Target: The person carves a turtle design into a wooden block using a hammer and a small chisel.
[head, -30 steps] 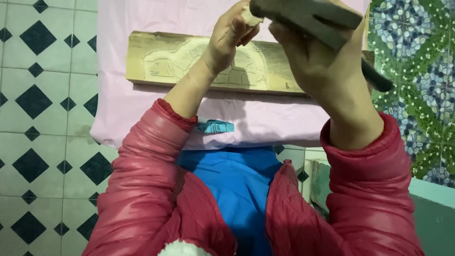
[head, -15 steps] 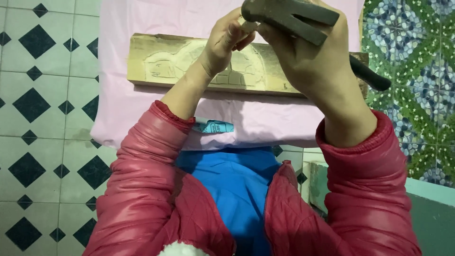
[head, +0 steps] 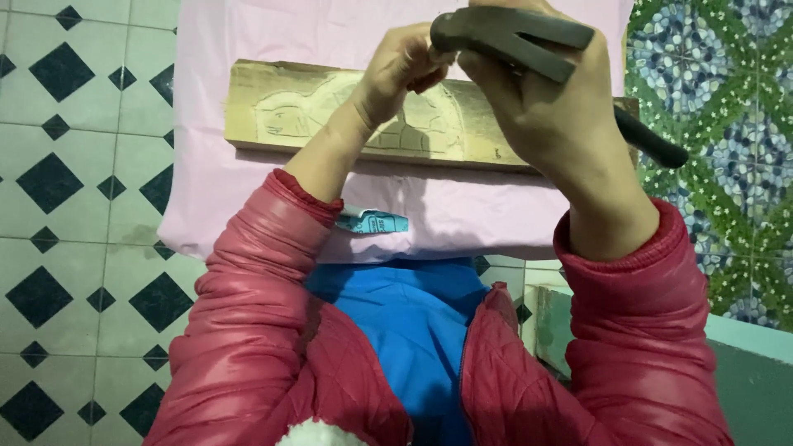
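Gripping a dark claw hammer (head: 512, 37) in my right hand (head: 562, 124), I have it raised with its head beside my left hand (head: 396, 70), the black handle running out to the right under my palm. My left hand is closed around a small tool, probably a chisel (head: 431, 51); only a pale bit of its top shows beside the hammer's face, and I cannot see its tip. I hold it pinched low and close over the wood, presumably so the tool stands steady where the hammer can meet it.

Below both hands lies the wooden plank (head: 347, 116), long side across my view, with a shape outlined and partly cut into its face; my wrists hide the middle of it. It rests on a pink cloth (head: 273, 41) spread over the surface, which likely cushions the plank and catches chips. A small blue-green tag (head: 373, 221) sits on the cloth's near edge, just beside my left red sleeve (head: 264, 281). Black-and-white floor tiles (head: 74, 190) lie to the left, green patterned tiles (head: 719, 124) to the right.
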